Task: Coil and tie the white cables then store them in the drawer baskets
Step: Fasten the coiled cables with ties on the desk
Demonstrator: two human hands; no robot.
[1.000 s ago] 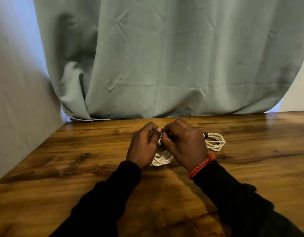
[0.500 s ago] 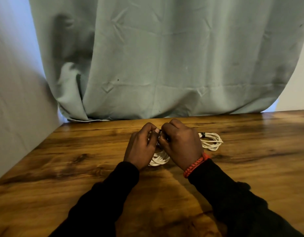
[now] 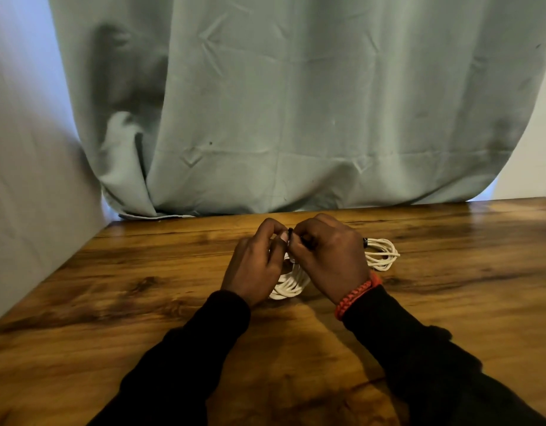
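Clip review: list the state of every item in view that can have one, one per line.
White cable coil between the hands: coiled, resting on the wooden table, black tie being fastened.
Second white cable coil: coiled, banded by a black tie, lying free.
Left hand: pinching the tie.
Right hand: pinching the tie.
Grey-green curtain: hanging closed.

A pale green curtain (image 3: 296,103) hangs behind the wooden table (image 3: 112,302), with a grey wall (image 3: 26,179) at left.

hands: left (image 3: 253,265) and right (image 3: 330,256) pinch black tie (image 3: 291,235) | white cable coil (image 3: 291,284) on wooden table (image 3: 142,302)
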